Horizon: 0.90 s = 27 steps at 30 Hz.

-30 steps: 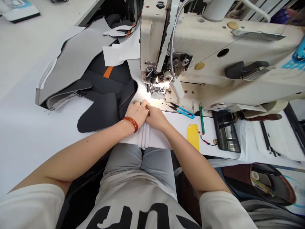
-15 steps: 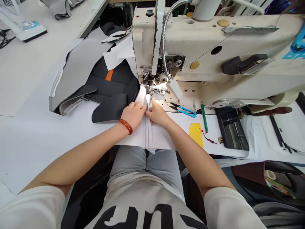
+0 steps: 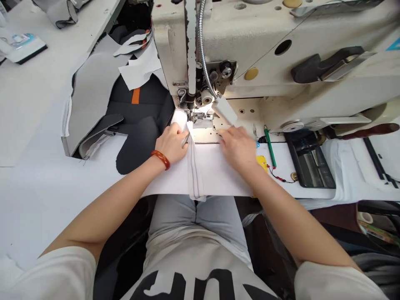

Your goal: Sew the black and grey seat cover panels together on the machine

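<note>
Two hands at a cream industrial sewing machine (image 3: 281, 62), guiding a white fabric strip with grey stitch lines (image 3: 194, 171).
Left hand (image 3: 171, 143) pinches the strip's upper end narrow, at 7 o'clock from the presser foot (image 3: 195, 118); right hand (image 3: 239, 148), loosely curled, rests at 3 o'clock on the surface (image 3: 37, 183), over blue-handled snips (image 3: 258, 144). Best kept taut and straight.

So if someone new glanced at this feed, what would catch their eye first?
Probably the big cream sewing machine filling the top right, its lamp lighting the needle area. Just below, the left hand presses a white fabric strip near the needle, while the right hand rests over the blue snips. Dark and grey cut pieces are piled to the left.
</note>
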{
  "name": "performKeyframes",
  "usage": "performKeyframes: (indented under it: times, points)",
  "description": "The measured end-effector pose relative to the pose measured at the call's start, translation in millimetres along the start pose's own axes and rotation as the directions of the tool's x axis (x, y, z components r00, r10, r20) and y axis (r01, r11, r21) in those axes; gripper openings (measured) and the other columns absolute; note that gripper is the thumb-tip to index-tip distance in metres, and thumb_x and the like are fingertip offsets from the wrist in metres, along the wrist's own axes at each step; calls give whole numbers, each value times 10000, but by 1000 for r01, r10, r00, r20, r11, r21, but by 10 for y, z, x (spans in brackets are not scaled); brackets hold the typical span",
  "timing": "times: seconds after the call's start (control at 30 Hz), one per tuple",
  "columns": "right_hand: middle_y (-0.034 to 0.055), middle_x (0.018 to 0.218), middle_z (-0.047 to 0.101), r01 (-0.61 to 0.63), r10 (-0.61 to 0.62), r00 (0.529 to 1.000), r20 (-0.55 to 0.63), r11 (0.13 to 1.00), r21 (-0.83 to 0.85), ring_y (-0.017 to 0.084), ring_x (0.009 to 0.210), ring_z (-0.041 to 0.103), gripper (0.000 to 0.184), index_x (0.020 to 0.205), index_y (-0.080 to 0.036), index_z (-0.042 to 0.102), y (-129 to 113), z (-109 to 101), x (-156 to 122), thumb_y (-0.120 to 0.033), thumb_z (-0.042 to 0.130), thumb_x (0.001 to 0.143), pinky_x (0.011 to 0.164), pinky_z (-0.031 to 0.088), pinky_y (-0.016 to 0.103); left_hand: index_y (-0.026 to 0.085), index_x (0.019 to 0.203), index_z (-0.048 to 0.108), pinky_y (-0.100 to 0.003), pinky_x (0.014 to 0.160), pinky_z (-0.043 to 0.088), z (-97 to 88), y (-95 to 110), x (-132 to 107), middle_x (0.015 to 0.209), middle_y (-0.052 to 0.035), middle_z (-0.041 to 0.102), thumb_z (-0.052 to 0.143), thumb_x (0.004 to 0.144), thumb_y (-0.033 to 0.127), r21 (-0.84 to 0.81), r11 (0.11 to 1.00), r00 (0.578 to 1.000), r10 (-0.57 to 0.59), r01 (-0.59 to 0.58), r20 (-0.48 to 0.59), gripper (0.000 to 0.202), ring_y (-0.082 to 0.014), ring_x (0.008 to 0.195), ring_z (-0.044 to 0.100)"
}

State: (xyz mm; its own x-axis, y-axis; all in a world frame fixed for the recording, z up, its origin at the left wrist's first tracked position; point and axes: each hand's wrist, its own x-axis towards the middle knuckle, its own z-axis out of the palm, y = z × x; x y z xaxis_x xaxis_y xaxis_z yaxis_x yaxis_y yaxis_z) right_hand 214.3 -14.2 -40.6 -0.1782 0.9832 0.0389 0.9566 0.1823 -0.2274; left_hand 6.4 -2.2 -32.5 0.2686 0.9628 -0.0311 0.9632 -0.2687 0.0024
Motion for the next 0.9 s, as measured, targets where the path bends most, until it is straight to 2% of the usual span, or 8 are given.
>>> performKeyframes:
  times: [0.13, 0.23, 0.3, 0.4, 0.5, 0.67, 0.8, 0.9]
  points:
    - [230, 1077, 646, 51, -40, 998, 53, 972, -228, 349, 1047, 527, 445, 1191, -48, 634, 372, -17, -52, -44, 291, 908, 749, 392, 405, 245, 1183, 649, -423, 907, 435, 6, -24, 40, 1317, -97, 547, 516, 871, 190, 27, 984, 979, 176, -174, -104, 344, -287, 1160, 474]
    - [189, 997, 647, 100, -86, 993, 76, 972, -214, 294, 978, 535, 440, 1097, -80, 658, 344, 28, -10, -14, 272, 899, 658, 347, 344, 269, 1148, 666, -435, 904, 425, 48, -32, 130, 1121, -97, 658, 404, 876, 56, 23, 941, 940, 340, -339, -43, 433, -272, 1111, 527]
    - [146, 1027, 647, 103, -101, 995, 26, 985, -141, 260, 967, 537, 424, 1139, -134, 636, 202, 72, 26, -29, 295, 911, 626, 321, 321, 227, 1024, 700, -382, 871, 456, 103, -96, 184, 973, -87, 679, 396, 869, 40, -71, 936, 934, 337, -346, -119, 389, -239, 1002, 586]
    - [104, 1077, 637, 109, -109, 994, -5, 994, -9, 232, 953, 550, 372, 1254, -198, 574, -70, 141, 92, -129, 350, 965, 599, 304, 306, 181, 931, 674, -288, 803, 492, 171, -246, 191, 932, -50, 694, 493, 874, 111, -301, 908, 905, 162, -293, -393, 203, -184, 895, 640]
    - [89, 1072, 631, 132, -133, 991, 10, 989, 74, 230, 944, 570, 405, 1388, -226, 478, -276, 207, 198, -307, 449, 992, 576, 288, 301, 191, 926, 650, -240, 731, 493, 188, -333, 135, 885, 0, 714, 567, 880, 177, -406, 870, 878, 62, -280, -474, 97, -145, 804, 657]
    - [63, 1074, 636, 217, -213, 976, -55, 971, 99, 199, 878, 599, 433, 1441, -282, 442, -421, 326, 389, -364, 431, 1017, 570, 255, 309, 202, 864, 677, -263, 763, 513, 207, -263, 112, 849, -11, 722, 541, 909, 213, -321, 858, 799, 156, -401, -581, 144, -151, 814, 651]
    - [42, 1042, 650, 273, -269, 961, -59, 958, 88, 177, 806, 592, 409, 1438, -321, 452, -397, 385, 418, -343, 335, 1047, 573, 241, 315, 198, 840, 671, -271, 737, 530, 181, -178, 96, 802, -17, 714, 535, 924, 229, -371, 795, 757, 161, -479, -633, 163, -147, 773, 650]
    - [33, 994, 660, 256, -255, 967, -32, 964, 65, 182, 792, 580, 395, 1408, -317, 486, -213, 354, 317, -346, 340, 1042, 571, 239, 316, 202, 917, 676, -274, 773, 545, 114, -190, -45, 868, -31, 727, 526, 925, 203, -334, 691, 712, 373, -641, -595, 150, -146, 828, 665]
